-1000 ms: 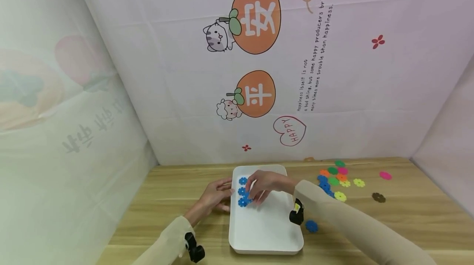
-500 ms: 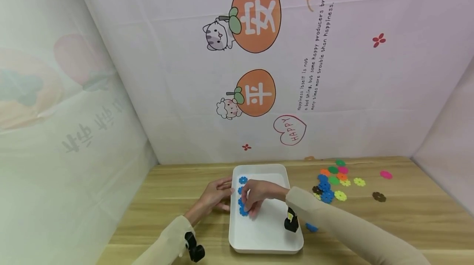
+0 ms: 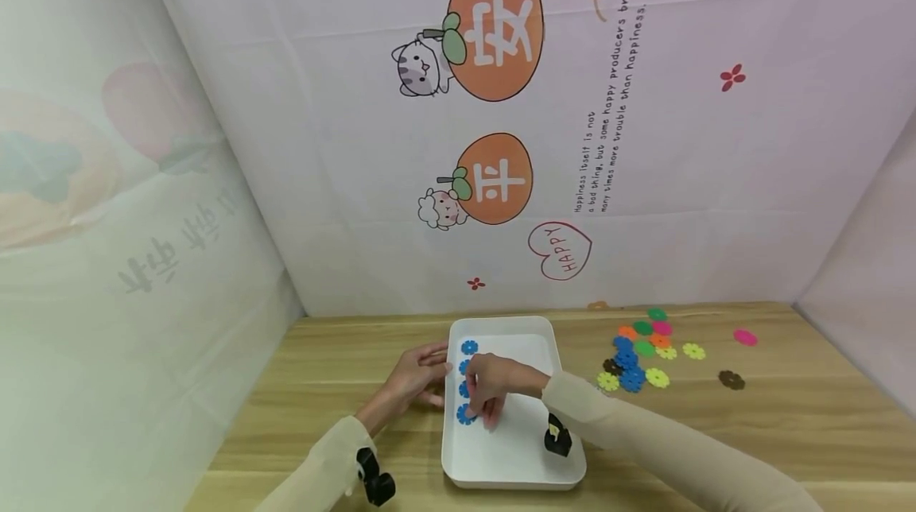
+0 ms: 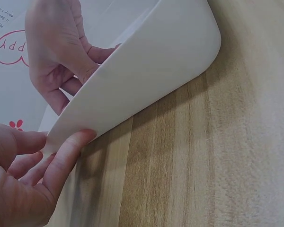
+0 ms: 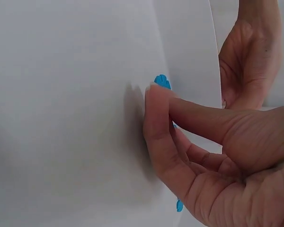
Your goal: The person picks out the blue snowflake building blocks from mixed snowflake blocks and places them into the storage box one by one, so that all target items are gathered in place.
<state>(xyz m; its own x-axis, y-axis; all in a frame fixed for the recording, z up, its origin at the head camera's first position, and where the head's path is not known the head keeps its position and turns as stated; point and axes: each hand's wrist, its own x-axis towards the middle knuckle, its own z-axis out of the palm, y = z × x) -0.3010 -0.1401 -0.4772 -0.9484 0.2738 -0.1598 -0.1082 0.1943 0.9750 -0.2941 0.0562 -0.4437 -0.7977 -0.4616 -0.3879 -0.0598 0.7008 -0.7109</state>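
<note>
A white rectangular tray lies on the wooden table. My right hand is inside it, pinching a blue notched plastic disc between thumb and index fingertips, low over the tray floor by the left wall. In the right wrist view that blue disc pokes out past the fingertips. Farther back along the same wall is a column of like discs: one blue disc in full view, others partly covered by the right hand. My left hand touches the tray's left side, thumb at the rim, fingertips on the outer wall.
Right of the tray lies a loose spread of notched discs: a blue clump, several yellow, green, orange and pink ones, and a brown disc. A printed cloth wall rises behind the table, with white cloth at both sides.
My right hand has moved the blue disc toward me and slightly left, to the near end of the column. The sleeve now hides a blue disc seen on the table earlier. My left hand stays put.
</note>
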